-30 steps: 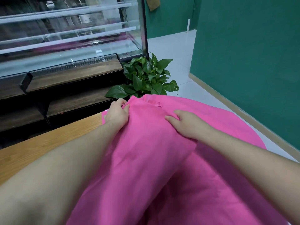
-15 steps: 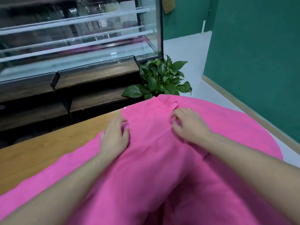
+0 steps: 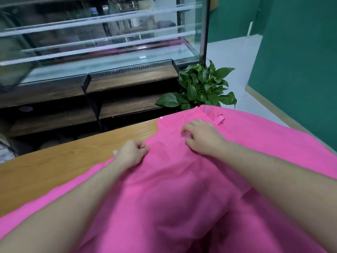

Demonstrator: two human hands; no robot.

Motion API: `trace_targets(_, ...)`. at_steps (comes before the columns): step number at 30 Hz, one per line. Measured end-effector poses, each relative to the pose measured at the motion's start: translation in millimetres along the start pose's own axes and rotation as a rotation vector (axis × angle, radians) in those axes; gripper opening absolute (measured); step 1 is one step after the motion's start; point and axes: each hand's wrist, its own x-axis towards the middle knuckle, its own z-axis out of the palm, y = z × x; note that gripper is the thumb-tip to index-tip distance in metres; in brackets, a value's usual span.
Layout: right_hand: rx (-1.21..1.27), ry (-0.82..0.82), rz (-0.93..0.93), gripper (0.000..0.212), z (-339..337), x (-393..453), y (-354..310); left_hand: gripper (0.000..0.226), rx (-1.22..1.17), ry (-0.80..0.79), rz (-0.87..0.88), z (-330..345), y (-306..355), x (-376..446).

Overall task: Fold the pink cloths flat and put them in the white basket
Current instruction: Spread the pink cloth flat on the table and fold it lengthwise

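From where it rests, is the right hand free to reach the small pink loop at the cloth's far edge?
Probably yes. The right hand lies on the pink cloth just short of the loop, with only flat fabric between them and nothing over the loop.

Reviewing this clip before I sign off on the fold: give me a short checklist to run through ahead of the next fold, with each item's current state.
1. Pink cloth spread on the wooden table: ok, though its right side hangs past the table edge.
2. Left hand on the cloth's left edge: ok, fingers curled at the edge; whether it grips fabric, cannot tell.
3. Right hand on the cloth: ok, resting on top with fingers loosely bent.
4. Surface smooth: not ok, wrinkles and a bulge remain near the body.
5. Hanging loop tucked in: not ok, it sticks up.
6. White basket within reach: cannot tell, not in view.
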Motion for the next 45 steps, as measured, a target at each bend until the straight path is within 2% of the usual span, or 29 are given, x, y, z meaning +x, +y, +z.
trace_targets(3, 0.030, 0.069, 0.004, 0.027, 1.1, 10.4, -2.9, 0.021, -0.136, 0.147, 0.020, -5.2, 0.8, 11.4)
trace_targets(6, 0.054, 0.111, -0.009, 0.029, 3.7, 16.3, -5.0, 0.013, -0.265, 0.294, 0.125, -3.2, 0.3, 19.3)
trace_targets(9, 0.022, 0.020, -0.035, 0.038, 6.7, 21.5, -7.2, 0.013, -0.079, 0.232, 0.164, 12.8, -4.4, 23.2)
trace_targets(12, -0.053, -0.102, -0.029, 0.043, 10.8, 31.3, -5.9, 0.014, -0.049, 0.218, 0.171, 19.0, -7.1, 25.5)
trace_targets(15, -0.103, -0.128, 0.036, 0.047, 8.9, 48.1, -1.9, 0.022, 0.011, 0.274, 0.220, 15.5, -11.2, 17.4)
trace_targets(18, -0.270, -0.127, 0.052, 0.044, 11.7, 64.1, -0.2, 0.025, 0.011, 0.309, 0.310, 14.0, -30.4, -2.9)
trace_targets(21, -0.433, -0.034, 0.036, 0.035, 21.0, 72.9, 1.6, 0.036, 0.100, 0.284, 0.327, 11.7, -50.0, -23.6)
trace_targets(24, -0.514, 0.029, 0.036, 0.030, 28.6, 80.5, 2.0, 0.043, 0.136, 0.186, 0.232, 6.5, -61.8, -39.2)
trace_targets(28, -0.437, -0.055, 0.063, 0.041, 28.3, 85.9, 6.3, 0.053, 0.246, 0.098, 0.144, 3.1, -80.0, -53.3)
trace_targets(33, -0.371, -0.071, -0.024, 0.023, 21.0, 82.7, 17.7, 0.064, 0.353, 0.015, 0.114, 2.7, -90.3, -50.3)
trace_targets(35, -0.383, -0.047, -0.056, 0.016, 19.8, 81.9, 22.5, 0.067, 0.370, 0.014, 0.132, 2.6, -88.6, -46.9)
trace_targets(37, -0.463, 0.013, -0.101, 0.019, 21.2, 82.6, 26.9, 0.075, 0.383, 0.011, 0.154, 2.3, -89.7, -43.6)
trace_targets(39, -0.487, 0.097, -0.069, 0.024, 22.5, 88.0, 32.2, 0.080, 0.392, 0.001, 0.177, 2.0, -90.6, -39.9)
trace_targets(43, -0.454, 0.110, 0.063, 0.025, 25.7, 102.5, 28.9, 0.067, 0.387, -0.010, 0.193, -0.3, -89.3, -27.1)
trace_targets(45, -0.275, 0.117, 0.120, 0.030, 28.5, 104.4, 17.7, 0.063, 0.384, 0.008, 0.192, -1.3, -89.8, -21.5)
